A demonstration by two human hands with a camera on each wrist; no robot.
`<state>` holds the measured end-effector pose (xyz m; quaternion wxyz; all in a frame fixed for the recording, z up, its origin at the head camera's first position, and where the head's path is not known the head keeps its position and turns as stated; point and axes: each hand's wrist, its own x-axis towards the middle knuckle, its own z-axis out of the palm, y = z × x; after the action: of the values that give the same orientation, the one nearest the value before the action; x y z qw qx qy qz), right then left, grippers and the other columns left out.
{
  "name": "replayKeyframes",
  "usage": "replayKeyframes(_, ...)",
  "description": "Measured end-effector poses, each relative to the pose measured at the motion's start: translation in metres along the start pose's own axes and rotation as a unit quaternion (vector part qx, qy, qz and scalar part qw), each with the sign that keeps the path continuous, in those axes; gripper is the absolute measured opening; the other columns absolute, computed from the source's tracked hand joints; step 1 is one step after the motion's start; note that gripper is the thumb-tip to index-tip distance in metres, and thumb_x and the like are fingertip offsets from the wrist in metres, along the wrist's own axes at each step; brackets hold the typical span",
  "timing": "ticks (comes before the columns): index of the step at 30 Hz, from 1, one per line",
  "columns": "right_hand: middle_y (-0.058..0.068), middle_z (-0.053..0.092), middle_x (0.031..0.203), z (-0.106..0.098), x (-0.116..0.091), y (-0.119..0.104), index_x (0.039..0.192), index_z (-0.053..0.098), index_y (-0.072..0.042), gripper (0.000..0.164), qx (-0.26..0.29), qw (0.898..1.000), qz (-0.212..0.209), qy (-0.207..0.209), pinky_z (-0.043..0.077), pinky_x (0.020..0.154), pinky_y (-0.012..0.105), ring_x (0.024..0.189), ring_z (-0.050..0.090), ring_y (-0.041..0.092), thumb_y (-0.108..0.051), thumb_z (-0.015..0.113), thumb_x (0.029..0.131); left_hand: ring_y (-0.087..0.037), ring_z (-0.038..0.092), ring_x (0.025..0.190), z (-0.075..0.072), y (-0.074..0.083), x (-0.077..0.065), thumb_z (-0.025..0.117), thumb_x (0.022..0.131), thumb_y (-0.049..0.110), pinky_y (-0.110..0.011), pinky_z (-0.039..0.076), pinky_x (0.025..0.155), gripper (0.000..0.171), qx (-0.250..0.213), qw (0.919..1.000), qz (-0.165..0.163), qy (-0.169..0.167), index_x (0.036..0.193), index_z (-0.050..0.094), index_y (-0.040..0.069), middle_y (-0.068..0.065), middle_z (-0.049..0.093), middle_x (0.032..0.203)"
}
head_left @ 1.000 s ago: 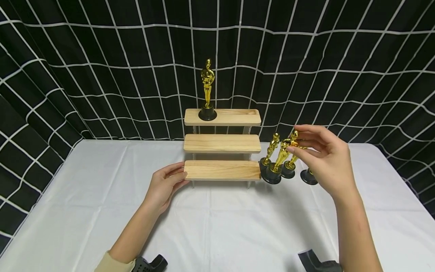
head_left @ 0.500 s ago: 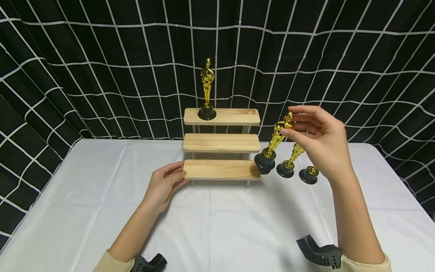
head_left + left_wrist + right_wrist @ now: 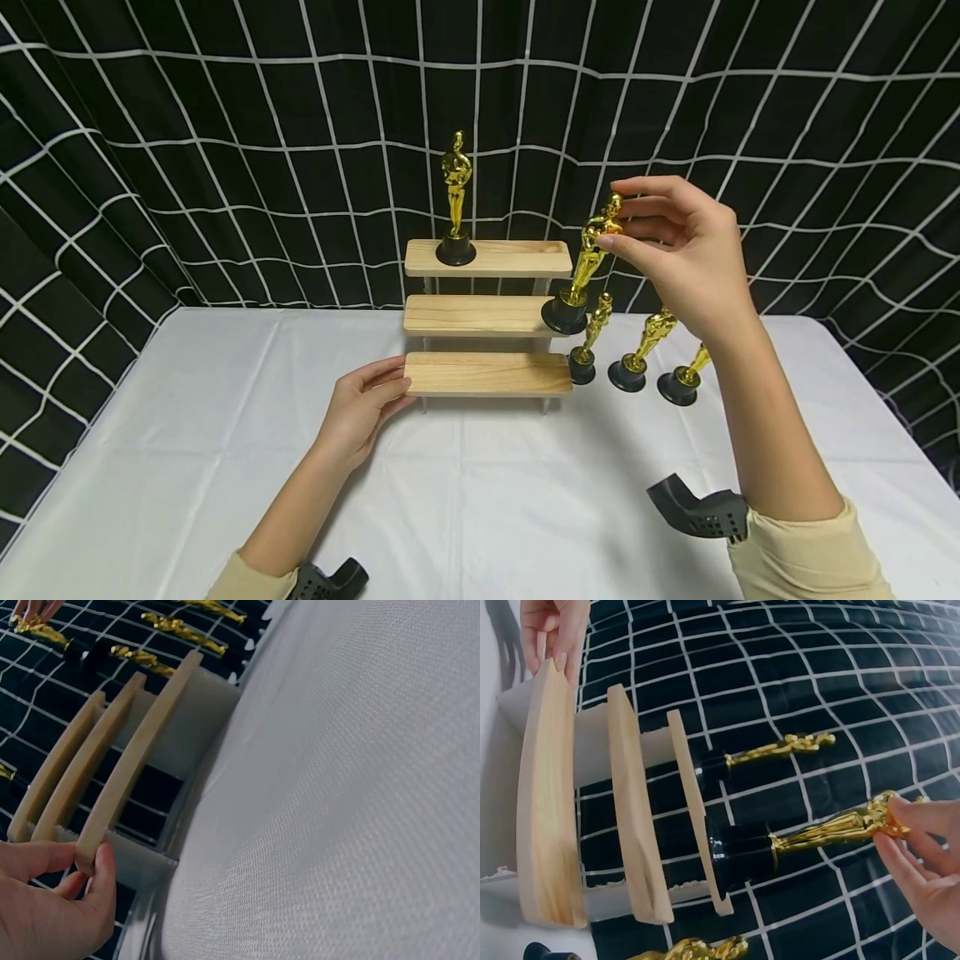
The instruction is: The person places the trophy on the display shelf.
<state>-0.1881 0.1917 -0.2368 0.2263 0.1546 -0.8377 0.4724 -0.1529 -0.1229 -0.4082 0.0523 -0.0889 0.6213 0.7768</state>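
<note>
Now higher, leftward, statuette (image 3: 586, 268) in right grip (image 3: 692, 254)

The rightmost statuette (image 3: 679, 387) is partly hidden behind the right wrist (image 3: 726, 332).

White tablecloth (image 3: 480, 500), gridded black curtain (image 3: 300, 108).

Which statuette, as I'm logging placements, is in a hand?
The statuette pinched at its upper end by the right hand; one on the top shelf and three right of the rack stand unheld.
</note>
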Motion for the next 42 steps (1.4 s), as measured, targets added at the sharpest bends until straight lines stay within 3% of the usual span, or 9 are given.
replayKeyframes(8,0.0,0.074,0.115,0.004,0.018,-0.011,0.132,0.069,-0.006,0.046,0.02,1.0,-0.004,0.0,0.059,0.088,0.011,0.093,0.07,0.0,0.005,0.081,0.089,-0.012,0.068,0.098,0.003,-0.001,0.001,0.058,0.1,-0.013,-0.021,0.064,0.088,0.043,0.0,1.0,-0.002,0.001,0.143,0.052,-0.017,-0.028,0.059,0.132)
replayKeyframes(15,0.01,0.074,0.115,0.013,0.033,-0.018,0.132,0.07,-0.007,0.042,0.001,1.0,-0.009,0.003,0.06,0.087,0.012,0.091,0.07,-0.001,0.001,0.08,0.092,-0.012,0.069,0.098,0.004,-0.002,0.0,0.058,0.1,-0.012,-0.021,0.064,0.089,0.043,-0.005,1.0,-0.001,0.001,0.143,0.052,-0.017,-0.027,0.059,0.132)
replayKeyframes(42,0.018,0.072,0.126,0.044,0.078,-0.011,0.136,0.067,-0.006,0.042,-0.006,1.0,0.002,-0.026,0.062,0.093,0.02,0.095,0.069,0.005,0.0,0.076,0.096,-0.012,0.068,0.097,0.001,0.001,-0.001,0.058,0.1,-0.012,-0.02,0.064,0.087,0.043,-0.005,1.0,0.003,0.003,0.142,0.052,-0.017,-0.029,0.059,0.134)
